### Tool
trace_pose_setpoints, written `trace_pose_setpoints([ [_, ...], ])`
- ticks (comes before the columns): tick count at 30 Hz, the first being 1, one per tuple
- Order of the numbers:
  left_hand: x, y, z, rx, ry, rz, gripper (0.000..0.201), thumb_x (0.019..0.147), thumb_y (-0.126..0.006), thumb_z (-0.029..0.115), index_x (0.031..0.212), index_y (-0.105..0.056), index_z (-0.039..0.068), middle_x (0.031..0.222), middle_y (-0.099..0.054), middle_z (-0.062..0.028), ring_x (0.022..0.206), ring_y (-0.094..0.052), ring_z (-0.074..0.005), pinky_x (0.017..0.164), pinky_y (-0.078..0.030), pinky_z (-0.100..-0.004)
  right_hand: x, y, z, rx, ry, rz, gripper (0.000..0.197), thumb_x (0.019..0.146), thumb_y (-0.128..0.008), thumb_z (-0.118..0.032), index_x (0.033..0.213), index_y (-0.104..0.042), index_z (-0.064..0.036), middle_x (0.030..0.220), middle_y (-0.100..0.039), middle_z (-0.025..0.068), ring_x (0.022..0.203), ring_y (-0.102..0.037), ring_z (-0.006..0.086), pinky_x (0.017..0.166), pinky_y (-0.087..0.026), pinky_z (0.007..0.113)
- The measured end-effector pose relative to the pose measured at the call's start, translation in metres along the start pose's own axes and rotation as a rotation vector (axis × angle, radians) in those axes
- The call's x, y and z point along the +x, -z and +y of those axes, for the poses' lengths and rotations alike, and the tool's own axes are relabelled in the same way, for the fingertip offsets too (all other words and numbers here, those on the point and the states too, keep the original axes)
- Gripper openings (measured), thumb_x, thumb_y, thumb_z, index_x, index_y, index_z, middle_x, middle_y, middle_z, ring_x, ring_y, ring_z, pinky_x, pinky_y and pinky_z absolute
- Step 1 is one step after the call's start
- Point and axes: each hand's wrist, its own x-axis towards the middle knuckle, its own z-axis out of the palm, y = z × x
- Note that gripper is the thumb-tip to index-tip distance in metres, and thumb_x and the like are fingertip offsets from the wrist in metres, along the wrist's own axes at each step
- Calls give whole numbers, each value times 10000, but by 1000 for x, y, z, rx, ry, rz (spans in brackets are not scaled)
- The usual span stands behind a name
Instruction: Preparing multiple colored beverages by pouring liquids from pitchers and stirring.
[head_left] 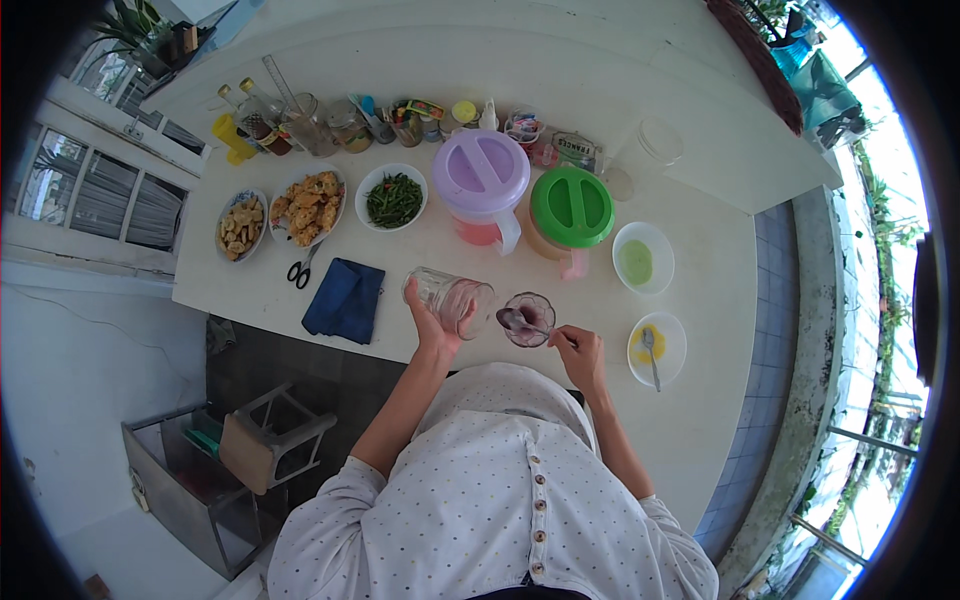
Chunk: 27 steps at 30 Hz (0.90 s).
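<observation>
My left hand (pixel 434 328) is wrapped round a clear glass jar (pixel 442 288), which lies tilted on its side with its mouth turned right. Close beside that mouth stands a small purplish glass bowl (pixel 538 304) with a scalloped rim. A metal spoon (pixel 512 319) is held over the bowl by my right hand (pixel 583 358), whose fingers close on the end of the handle. The spoon's tip looks dark; what it carries, if anything, is too small to tell. Left of the jar are a folded dark blue cloth (pixel 345 300) and black-handled scissors (pixel 300 272).
Beyond my hands stand a purple-lidded pitcher (pixel 482 175) and a green-lidded pitcher (pixel 571 208). White bowls hold green beans (pixel 394 201), pale green liquid (pixel 636 262) and yellow liquid (pixel 649 344). Two plates of fried food (pixel 308 207) sit far left. Bottles and jars (pixel 309 126) line the back.
</observation>
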Motion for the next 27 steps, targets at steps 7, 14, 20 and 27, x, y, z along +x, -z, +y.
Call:
trace_pose_setpoints([
  [7,-9,-11,-8,82,-130,-21,732,722,-479,615,1187,-354,64,1059,-490,-111,972,-510,-245,814,-431,-366,-2,-10,-9,-150,78,0,206,764,-558,-207,719,-646,-26,547,-561,150,457,-535,241,466,-405,324],
  [14,-9,-7,-6,113,-230,-92,646,778,-510,493,1244,-259,123,1082,-480,-131,913,-546,-259,775,-459,-358,0,-18,-4,-176,138,-65,195,759,-575,-210,772,-646,-29,555,-562,161,488,-559,302,482,-430,353],
  [20,-15,-15,-6,147,-317,-37,610,776,-516,490,1201,-311,103,1059,-497,-132,874,-566,-264,736,-474,-336,0,-19,-15,-186,263,70,164,765,-571,-158,725,-642,-16,543,-564,138,420,-537,227,440,-400,298],
  [27,-10,-10,-7,88,-146,57,678,748,-529,525,1208,-256,108,1076,-490,-144,898,-561,-264,728,-467,-351,7,-24,-11,-314,347,82,147,766,-578,-160,714,-633,-34,522,-567,98,417,-525,235,481,-416,300],
])
